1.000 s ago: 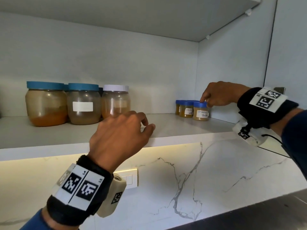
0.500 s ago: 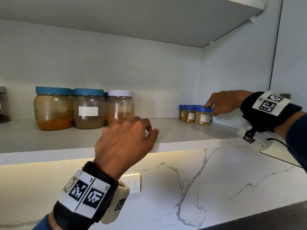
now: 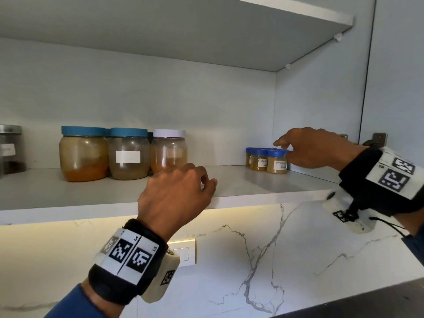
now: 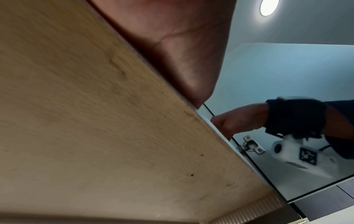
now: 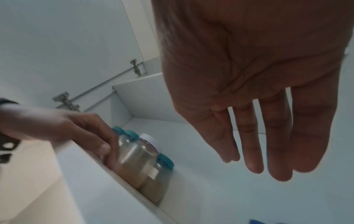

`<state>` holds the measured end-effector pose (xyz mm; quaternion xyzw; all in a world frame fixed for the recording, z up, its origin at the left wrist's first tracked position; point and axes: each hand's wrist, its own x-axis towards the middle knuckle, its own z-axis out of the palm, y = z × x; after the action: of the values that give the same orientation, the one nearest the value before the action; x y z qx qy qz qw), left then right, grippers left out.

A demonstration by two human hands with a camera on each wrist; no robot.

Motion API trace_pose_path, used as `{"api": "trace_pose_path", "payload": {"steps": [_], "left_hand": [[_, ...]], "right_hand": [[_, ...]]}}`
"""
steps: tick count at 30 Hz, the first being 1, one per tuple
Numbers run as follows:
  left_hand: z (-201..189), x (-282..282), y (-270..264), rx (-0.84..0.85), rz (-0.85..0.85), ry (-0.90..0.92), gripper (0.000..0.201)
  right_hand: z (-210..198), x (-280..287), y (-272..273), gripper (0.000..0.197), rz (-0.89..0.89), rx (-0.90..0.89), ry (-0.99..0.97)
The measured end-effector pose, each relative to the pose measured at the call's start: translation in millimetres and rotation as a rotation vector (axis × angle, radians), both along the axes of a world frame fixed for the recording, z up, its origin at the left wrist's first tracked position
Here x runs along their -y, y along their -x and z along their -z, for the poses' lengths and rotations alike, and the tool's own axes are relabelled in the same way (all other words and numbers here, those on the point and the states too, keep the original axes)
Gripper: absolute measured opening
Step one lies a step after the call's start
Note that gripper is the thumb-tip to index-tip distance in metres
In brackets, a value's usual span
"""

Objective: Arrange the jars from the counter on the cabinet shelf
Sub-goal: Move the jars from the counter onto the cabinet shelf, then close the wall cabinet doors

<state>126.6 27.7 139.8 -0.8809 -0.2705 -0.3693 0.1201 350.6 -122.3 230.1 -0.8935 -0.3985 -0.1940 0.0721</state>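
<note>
Head view: a person's right hand [image 3: 319, 149] reaches into the far right corner of the cabinet shelf [image 3: 68, 196], its thumb side against the blue lid of the front small jar [image 3: 277, 162]. That jar stands upright, touching two others of its kind [image 3: 258, 159] clustered against the cabinet's side wall. Seen from the right wrist, the fingers [image 5: 275, 136] are straight and released, curled round nothing; whether they press the lid or merely brush it cannot be told. The left hand [image 3: 176, 193] rests at the shelf's front edge near the middle, fingers loosely curled, holding nothing. Behind it, to the left, stand three large jars in a row, two with teal lids [image 3: 83, 153] [image 3: 129, 153] and one with a white lid [image 3: 169, 151], each touching the next; a fourth teal lid shows behind them in the right wrist view. A dark canister [image 3: 10, 149] stands at the far left. The small jars lie directly under and just left of the right hand, well apart from the left, so any final nudge toward the corner would likely fall to the right. The worktop barely shows, so whether jars remain there cannot be told.
</note>
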Motion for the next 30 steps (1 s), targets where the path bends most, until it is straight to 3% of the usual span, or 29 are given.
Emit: {"api": "trace_pose_path", "payload": {"steps": [6, 9, 14, 20, 30], "left_hand": [[-1.6, 2.9, 9.1, 0.093, 0.133, 0.078, 0.029], [-1.8, 6.7, 24.9, 0.182, 0.222, 0.146, 0.022], [14.3, 17.8, 53.5, 0.188, 0.15, 0.091, 0.019], [32.8, 12.1, 85.9, 0.243, 0.039, 0.077, 0.019], [62.0, -7.5, 100.3, 0.163, 0.106, 0.002, 0.044]], "right_hand": [[27.7, 33.4, 71.7, 0.038, -0.187, 0.058, -0.139], [54.8, 44.5, 99.0, 0.043, -0.313, 0.005, -0.167], [103.8, 34.0, 114.3, 0.048, -0.428, -0.007, -0.247], [140.7, 16.9, 117.5, 0.051, -0.409, -0.01, -0.417], [165.7, 2.7, 122.5, 0.05, -0.432, 0.017, -0.638]]}}
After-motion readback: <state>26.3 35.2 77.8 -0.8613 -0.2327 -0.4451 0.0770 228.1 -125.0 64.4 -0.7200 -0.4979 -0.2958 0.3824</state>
